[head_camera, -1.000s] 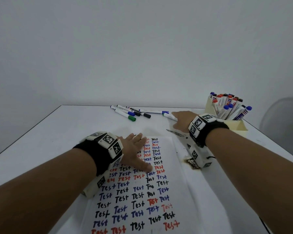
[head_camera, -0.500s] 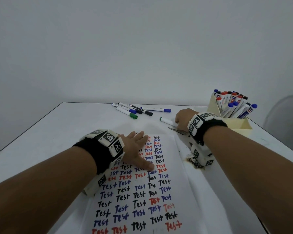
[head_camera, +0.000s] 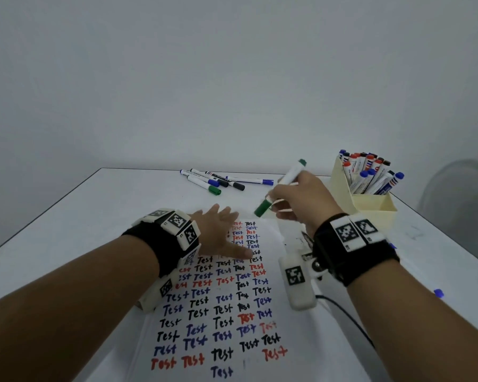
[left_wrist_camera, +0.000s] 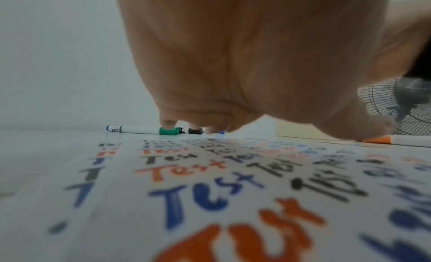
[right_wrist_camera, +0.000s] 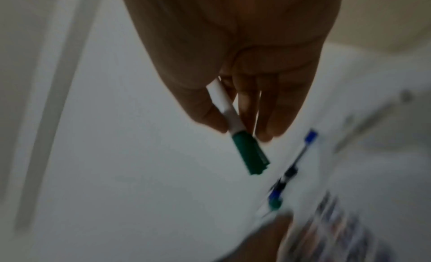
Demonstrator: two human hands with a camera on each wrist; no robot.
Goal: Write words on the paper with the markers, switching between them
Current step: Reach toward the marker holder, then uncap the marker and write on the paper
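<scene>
A white sheet of paper [head_camera: 226, 321] covered with rows of "Test" in black, blue and red lies in front of me. My left hand [head_camera: 221, 230] lies flat on its upper part, fingers spread and straight. My right hand [head_camera: 298, 199] is raised above the paper's top right corner and grips a green marker [head_camera: 280, 188], which is capped, with the cap end tilted down to the left. The right wrist view shows the green marker [right_wrist_camera: 235, 129] pinched between thumb and fingers. The left wrist view has the paper [left_wrist_camera: 233, 192] under my palm.
Several loose markers [head_camera: 218, 181] lie at the table's far edge. A cream box [head_camera: 370, 208] full of upright markers stands at the back right. A blue cap [head_camera: 438, 293] lies near the right edge. A fan [left_wrist_camera: 401, 109] stands beyond the table.
My right hand picked the green marker up off the table and brought it back toward the paper, tilting it upright. The left hand stayed flat on the paper.
</scene>
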